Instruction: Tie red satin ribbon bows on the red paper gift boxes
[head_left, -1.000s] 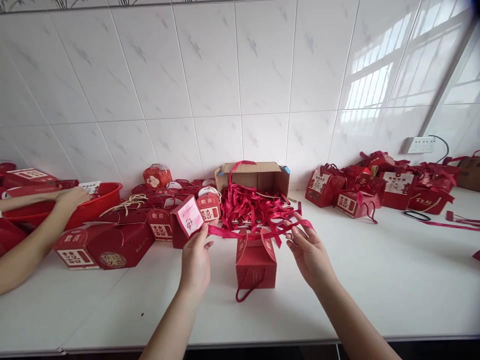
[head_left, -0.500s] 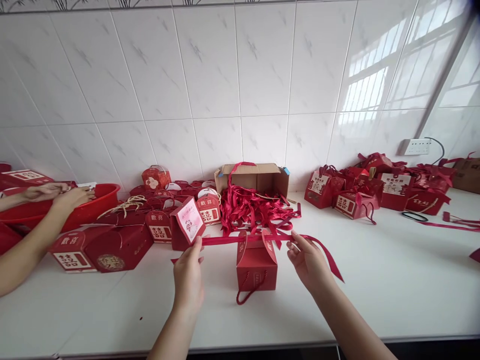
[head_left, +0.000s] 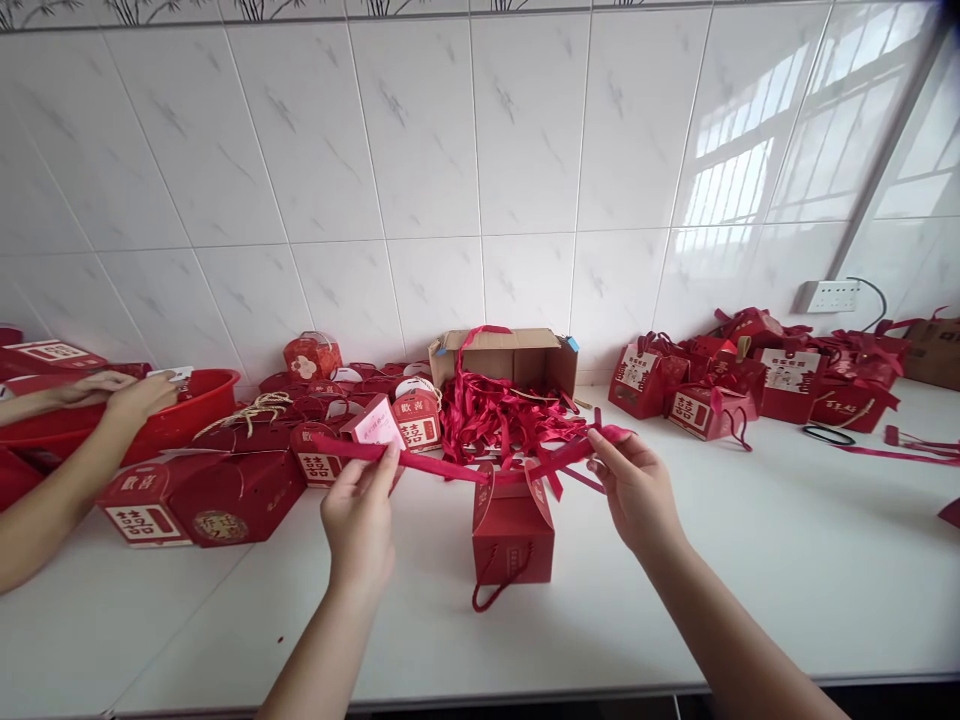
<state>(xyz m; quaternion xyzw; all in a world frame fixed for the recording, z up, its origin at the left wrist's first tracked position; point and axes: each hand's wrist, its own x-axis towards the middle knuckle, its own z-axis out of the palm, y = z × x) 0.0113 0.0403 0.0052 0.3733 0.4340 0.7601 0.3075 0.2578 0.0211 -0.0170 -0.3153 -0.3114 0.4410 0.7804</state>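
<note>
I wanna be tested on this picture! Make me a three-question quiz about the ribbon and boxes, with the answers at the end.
1. True or false: the left hand and right hand both hold the ribbon that runs across the red box's top.

2. What stands behind the loose ribbon pile?
a) a blue bucket
b) a cardboard box
c) a glass jar

3. Fill in: the red box's near side has a ____ handle.

Key: 1 true; 2 b; 3 cord

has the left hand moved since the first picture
Yes: judged against the cardboard box, the left hand has shifted further to the left.
</note>
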